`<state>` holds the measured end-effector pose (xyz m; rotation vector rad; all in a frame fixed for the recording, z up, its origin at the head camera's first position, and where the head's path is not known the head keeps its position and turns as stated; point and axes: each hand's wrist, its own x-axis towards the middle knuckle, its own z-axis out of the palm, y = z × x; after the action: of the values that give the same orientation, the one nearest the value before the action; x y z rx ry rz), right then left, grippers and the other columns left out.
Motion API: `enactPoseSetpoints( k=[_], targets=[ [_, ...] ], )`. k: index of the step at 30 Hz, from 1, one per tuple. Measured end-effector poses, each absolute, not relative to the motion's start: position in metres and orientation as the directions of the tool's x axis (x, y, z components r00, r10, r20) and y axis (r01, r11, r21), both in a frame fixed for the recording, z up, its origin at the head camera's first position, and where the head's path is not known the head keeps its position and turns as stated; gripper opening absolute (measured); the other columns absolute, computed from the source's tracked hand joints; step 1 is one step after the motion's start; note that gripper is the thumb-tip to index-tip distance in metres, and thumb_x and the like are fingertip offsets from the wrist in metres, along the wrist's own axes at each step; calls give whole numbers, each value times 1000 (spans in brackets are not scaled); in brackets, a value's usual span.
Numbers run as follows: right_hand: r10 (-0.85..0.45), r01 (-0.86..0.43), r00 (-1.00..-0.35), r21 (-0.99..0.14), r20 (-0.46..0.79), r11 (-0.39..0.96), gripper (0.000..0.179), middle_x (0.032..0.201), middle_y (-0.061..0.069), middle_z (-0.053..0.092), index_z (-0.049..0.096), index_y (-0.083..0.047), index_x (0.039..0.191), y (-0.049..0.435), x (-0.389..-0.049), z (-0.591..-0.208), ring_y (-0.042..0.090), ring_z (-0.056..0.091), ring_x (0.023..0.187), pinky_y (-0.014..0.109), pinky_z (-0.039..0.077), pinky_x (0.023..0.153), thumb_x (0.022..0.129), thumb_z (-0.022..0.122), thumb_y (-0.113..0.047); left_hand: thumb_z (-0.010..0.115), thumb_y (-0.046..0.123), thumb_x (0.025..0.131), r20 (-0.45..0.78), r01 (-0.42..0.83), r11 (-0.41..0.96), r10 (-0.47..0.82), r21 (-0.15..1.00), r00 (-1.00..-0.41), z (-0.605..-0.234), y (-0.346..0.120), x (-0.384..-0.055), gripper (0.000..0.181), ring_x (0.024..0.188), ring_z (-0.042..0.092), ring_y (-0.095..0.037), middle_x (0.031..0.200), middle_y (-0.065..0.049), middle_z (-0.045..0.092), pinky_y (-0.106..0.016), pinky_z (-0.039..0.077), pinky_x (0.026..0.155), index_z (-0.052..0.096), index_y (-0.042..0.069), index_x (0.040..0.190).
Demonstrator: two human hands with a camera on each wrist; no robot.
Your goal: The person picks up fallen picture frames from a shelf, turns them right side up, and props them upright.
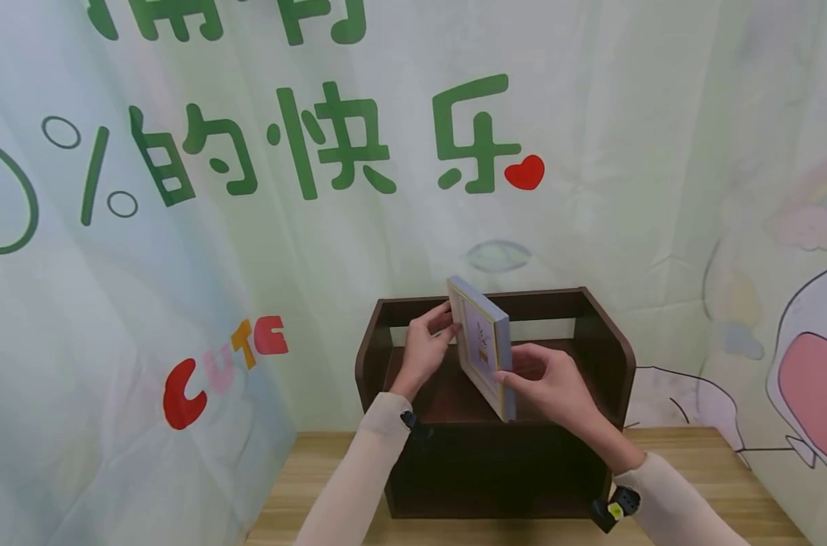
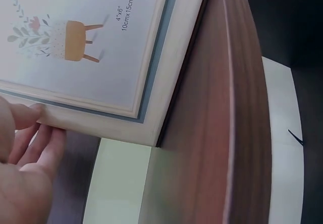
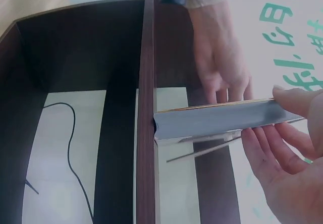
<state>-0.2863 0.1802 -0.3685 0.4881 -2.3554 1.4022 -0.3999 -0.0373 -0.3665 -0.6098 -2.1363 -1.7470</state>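
A picture frame [image 1: 480, 345] stands upright at an angle on the upper shelf of a small dark brown rack [image 1: 621, 364]. Its cream border surrounds a plant-and-stool print [image 2: 75, 40] marked 4"x6". My left hand [image 1: 429, 345] pinches its far edge, thumb on the front and fingers behind. At the near edge my right hand [image 1: 553, 379] grips it between thumb and fingers. From the right wrist view the frame's blue-grey side [image 3: 212, 120] shows, with a thin back leg [image 3: 202, 151] sticking out beside it. Its bottom edge meets the shelf board near the front.
The rack stands on a wood-grain table [image 1: 325, 470] and has a lower compartment [image 1: 495, 470]. Behind it hangs a printed curtain [image 1: 400, 235] with green lettering. A black cable [image 3: 73, 153] runs behind the lower opening. Raised side panels [image 2: 247, 108] flank the upper shelf.
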Motion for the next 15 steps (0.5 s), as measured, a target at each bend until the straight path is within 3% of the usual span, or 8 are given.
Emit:
enactPoseSetpoints(
  k=[7,15],
  targets=[
    [-104,-482,-865,-756,491,442,35,110,12,81,77,-9,114,172,-282,-369,16,78,87,23,62,75,87,87,-29,68,8,102,480,507,152,184,848,-858,-367,-34,-402,48,131,67,-33,134,-18,73,-49,57,107,60,12,149],
    [-78,-490,-856,-755,511,436,35,106,10,80,76,-9,112,166,-279,-371,15,77,85,22,62,76,87,88,-30,67,7,102,494,529,172,208,831,-844,-366,-28,-406,47,128,69,-31,130,-19,75,-47,59,104,62,13,148]
  ],
)
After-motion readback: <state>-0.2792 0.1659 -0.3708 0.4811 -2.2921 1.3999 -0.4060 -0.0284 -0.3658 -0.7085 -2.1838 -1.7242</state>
